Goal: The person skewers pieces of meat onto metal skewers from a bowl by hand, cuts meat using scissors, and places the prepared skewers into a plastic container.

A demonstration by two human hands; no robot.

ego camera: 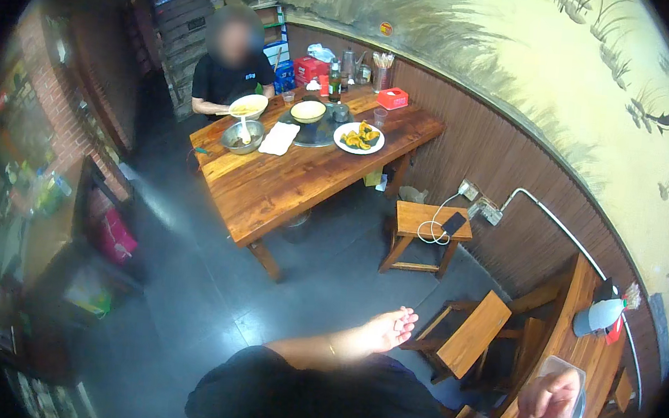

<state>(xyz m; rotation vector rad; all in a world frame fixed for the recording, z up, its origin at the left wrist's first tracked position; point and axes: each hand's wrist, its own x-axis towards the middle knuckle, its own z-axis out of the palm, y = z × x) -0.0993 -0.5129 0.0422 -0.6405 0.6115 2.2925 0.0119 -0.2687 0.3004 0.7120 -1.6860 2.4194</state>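
My left hand (393,330) is held in front of my dark shirt, palm up with its fingers loosely curled. Nothing can be made out in it, and it hangs over the floor beside a wooden stool (473,335). At the lower right, my right hand (549,401) has its fingers bent over a clear plastic container (565,368) at the wooden side table (585,354). The hand and forearm hide much of that container, so its full shape does not show. Farther along the same table stands a translucent bottle (597,318) with a green cap.
A person (233,71) sits at the large wooden table (277,190), holding a white bowl (249,106). A metal bowl (242,137), plate of food (359,138) and green bottle (335,82) stand there. A phone (453,223) with a white cable lies on another stool (413,215) by the wall.
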